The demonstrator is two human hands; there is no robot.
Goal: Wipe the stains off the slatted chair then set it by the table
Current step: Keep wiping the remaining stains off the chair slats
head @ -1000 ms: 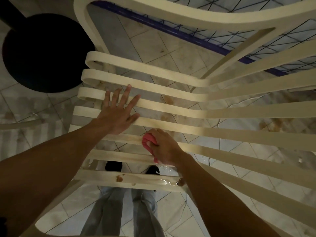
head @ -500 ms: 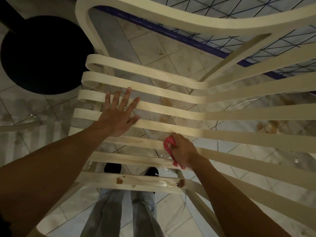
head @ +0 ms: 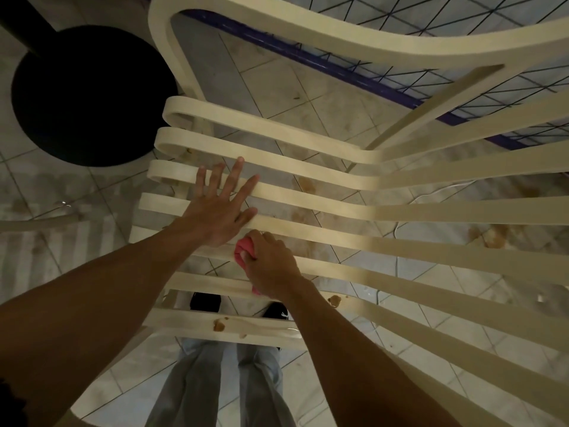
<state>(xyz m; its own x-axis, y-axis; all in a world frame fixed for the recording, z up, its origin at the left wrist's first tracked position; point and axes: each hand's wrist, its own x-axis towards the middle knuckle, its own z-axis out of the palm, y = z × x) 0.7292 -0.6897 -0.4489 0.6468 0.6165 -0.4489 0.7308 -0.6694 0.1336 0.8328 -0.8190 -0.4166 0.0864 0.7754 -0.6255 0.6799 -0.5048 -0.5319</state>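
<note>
Chair: I see the chair filling most of the view, its pale slats running left to right beneath both arms, tiled floor showing through the gaps
Left hand: my left hand lies flat, palm down, across two middle slats; fingers spread and straight, pointing up and to the right, thumb stretched along the nearer slat; it grips nothing, only presses on the wood
Left arm: bare forearm comes in from the lower left, extended nearly straight
Right hand: my right hand is just below the left, almost touching it; fingers curled tight into a fist, knuckles up, wrist bent slightly
Cloth: a pink cloth is bunched inside that fist, pressed on a slat; a corner also pokes out below the heel of the hand
Right arm: bare forearm rises from the lower right edge
Stains: I see brown stains on the nearest slat, untouched by either hand, with a wet sheen to their right
Table: a dark round base stands on the floor at upper left, beside the chair's curved frame
</note>
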